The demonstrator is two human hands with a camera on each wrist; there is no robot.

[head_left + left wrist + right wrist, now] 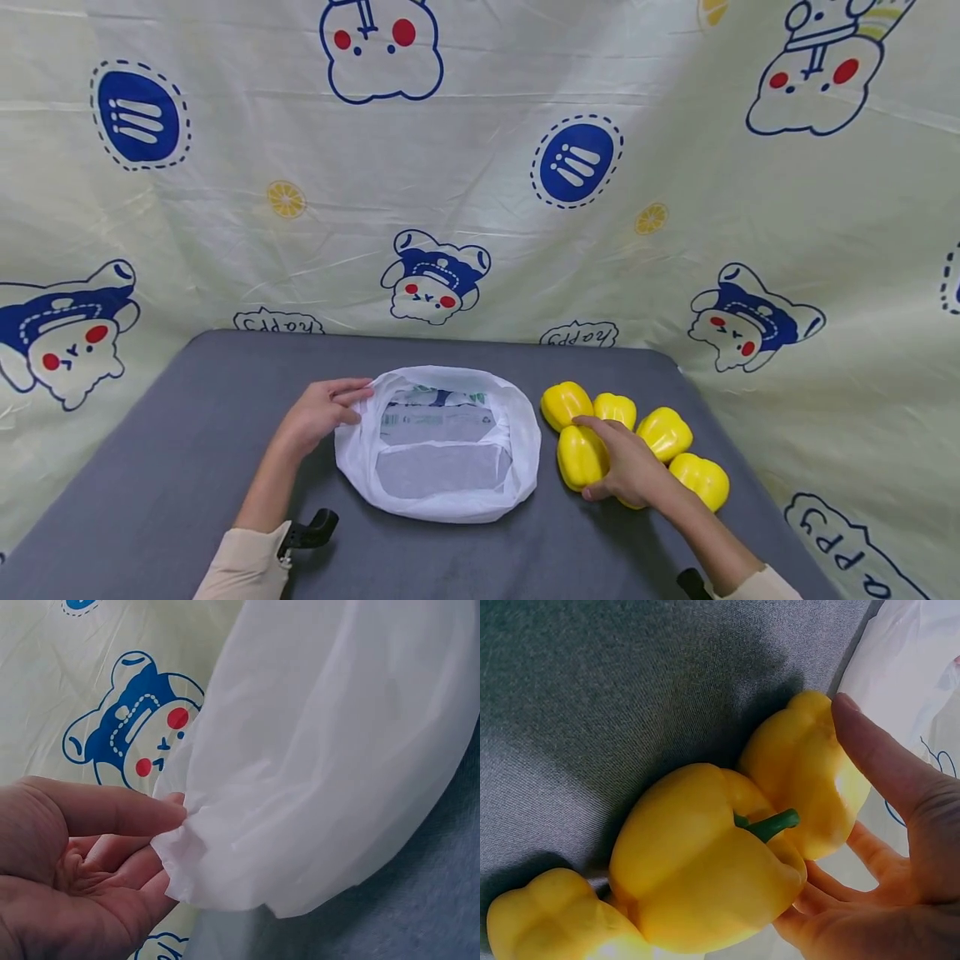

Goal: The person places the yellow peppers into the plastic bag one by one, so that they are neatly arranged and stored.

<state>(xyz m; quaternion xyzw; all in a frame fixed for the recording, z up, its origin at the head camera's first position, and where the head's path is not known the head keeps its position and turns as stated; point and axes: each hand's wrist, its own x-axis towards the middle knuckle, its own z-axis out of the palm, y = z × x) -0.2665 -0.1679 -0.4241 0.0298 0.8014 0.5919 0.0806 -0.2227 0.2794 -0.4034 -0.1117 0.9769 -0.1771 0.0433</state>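
Observation:
A white plastic bag (pixel 525 446) stands on the grey table with its rim folded outward and its mouth facing up. My left hand (pixel 318 417) is at its left side, and in the left wrist view thumb and fingers pinch the edge of the thin plastic (pixel 322 765). To the right of the bag lie several yellow bell peppers. My right hand (pixel 637 467) holds the one nearest the bag (pixel 577 458), thumb on the near side and fingers on the far side. In the right wrist view a neighbouring pepper (pixel 697 862) with a green stem lies close beside the held one (pixel 802 772).
Other yellow peppers sit behind the right hand (pixel 566 404) and to its right (pixel 701 479). The grey tabletop (pixel 187 467) ends at a patterned cloth backdrop (pixel 510 275). Dark wrist cameras are worn on both arms.

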